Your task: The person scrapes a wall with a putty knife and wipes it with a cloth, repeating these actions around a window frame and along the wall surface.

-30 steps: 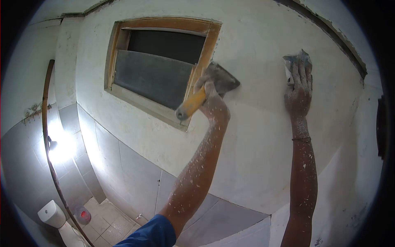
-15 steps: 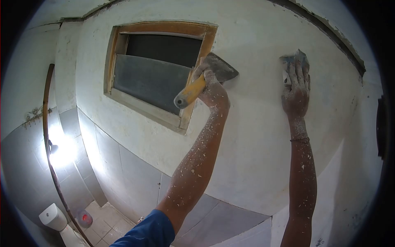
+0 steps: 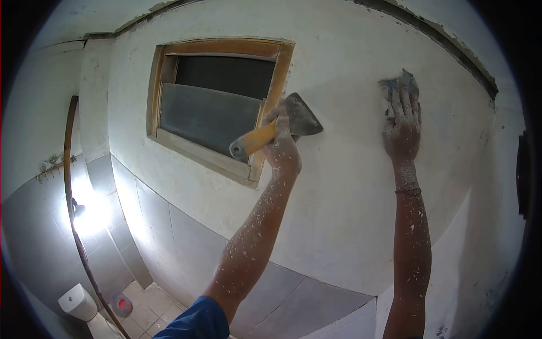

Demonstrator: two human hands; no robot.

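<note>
Pale tiled floor [image 3: 162,309] with a toilet [image 3: 79,302] and a small tub [image 3: 121,305].
The floor shows at the lower left, laid in light beige tiles with thin darker joints, some with a slight shine. The white toilet stands at its left side, tank and part of the lid in view, its foot out of sight. Just beside it sits the round, see-through tub, with something red showing inside, too small to name. A long brown pole [image 3: 79,243] slants down between them; whether its lower end touches the floor cannot be seen.
</note>
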